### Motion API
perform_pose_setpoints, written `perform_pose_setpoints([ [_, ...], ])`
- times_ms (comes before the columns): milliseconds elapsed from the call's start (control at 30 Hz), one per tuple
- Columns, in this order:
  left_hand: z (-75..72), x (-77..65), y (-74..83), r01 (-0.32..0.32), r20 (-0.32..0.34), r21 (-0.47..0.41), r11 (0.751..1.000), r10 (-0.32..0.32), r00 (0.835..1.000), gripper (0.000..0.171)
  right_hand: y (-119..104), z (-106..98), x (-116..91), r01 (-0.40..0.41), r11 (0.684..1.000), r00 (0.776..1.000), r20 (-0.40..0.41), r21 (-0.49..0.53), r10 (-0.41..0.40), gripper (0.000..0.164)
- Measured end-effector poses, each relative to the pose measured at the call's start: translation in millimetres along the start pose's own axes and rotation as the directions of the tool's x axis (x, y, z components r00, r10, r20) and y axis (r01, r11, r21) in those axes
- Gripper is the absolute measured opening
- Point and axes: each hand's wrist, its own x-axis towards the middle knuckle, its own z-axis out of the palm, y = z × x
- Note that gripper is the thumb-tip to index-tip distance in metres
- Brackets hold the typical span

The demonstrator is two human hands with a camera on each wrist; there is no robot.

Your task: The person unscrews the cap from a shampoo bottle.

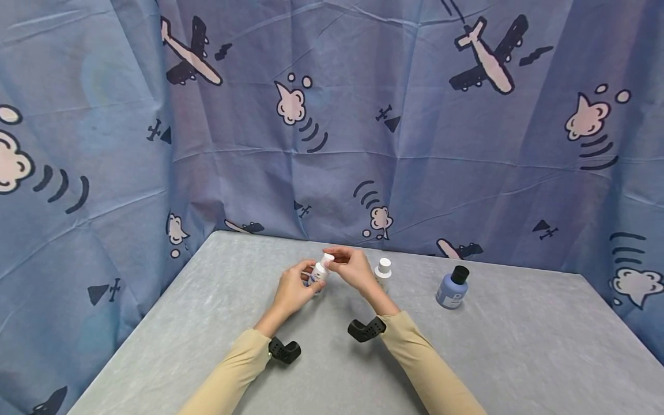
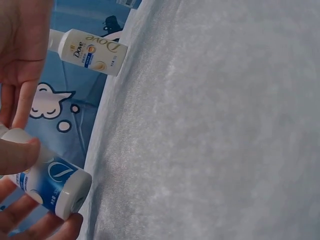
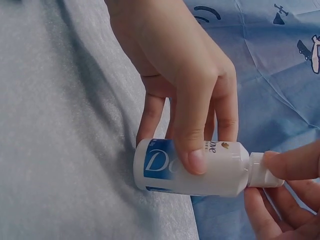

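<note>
A small white Dove bottle point(image 3: 220, 172) with a blue label is held between both hands above the grey table, tilted in the head view. My left hand point(image 1: 293, 291) grips its body, thumb across the front and fingers behind. At the other end, the white cap point(image 3: 257, 167) sits at the neck, pinched by the thumb and fingers of my right hand point(image 1: 355, 269). The bottle's base point(image 2: 75, 195) faces the table side in the left wrist view. Just right of my right hand stands a second white Dove bottle point(image 1: 383, 270), partly hidden by that wrist.
Farther right, a blue bottle point(image 1: 450, 293) with a black cap stands upright on the grey cloth-covered table point(image 1: 529, 334). Behind the table's far edge hangs a blue curtain point(image 1: 342, 190) with printed airplanes. Black wrist bands point(image 1: 366, 329) are worn on both arms.
</note>
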Motion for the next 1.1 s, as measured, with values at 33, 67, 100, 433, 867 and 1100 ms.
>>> perform_pose_setpoints([
  [33,0.2,0.0,0.0,0.003,0.006,0.0,1.0,-0.003,1.0,0.041,0.4,0.0,0.0,0.007,1.0,1.0,0.005,0.004,-0.007,0.029],
  [67,0.3,0.0,-0.1,0.007,0.012,0.001,1.0,-0.008,1.0,0.041,0.8,-0.1,0.0,0.014,1.0,1.0,0.011,0.009,-0.014,0.029],
  [100,0.4,0.0,-0.2,0.012,0.019,0.002,1.0,-0.012,1.0,0.042,1.0,-0.2,-0.2,0.019,1.0,1.0,0.018,0.016,-0.019,0.029],
  [433,0.5,0.5,1.4,0.027,0.058,0.003,1.0,-0.027,0.998,0.042,1.2,0.0,-1.8,0.055,0.995,0.995,0.083,0.085,-0.062,0.032],
  [867,1.4,0.7,2.8,0.036,-0.063,-0.012,0.999,-0.036,0.997,0.041,-1.7,0.9,-0.4,0.029,0.998,1.0,-0.012,0.053,-0.028,0.035],
  [1100,2.7,0.2,4.8,0.064,-0.088,0.008,0.998,-0.063,0.994,0.041,0.1,5.6,-1.3,-0.027,0.999,0.996,-0.081,-0.034,0.025,0.034],
])
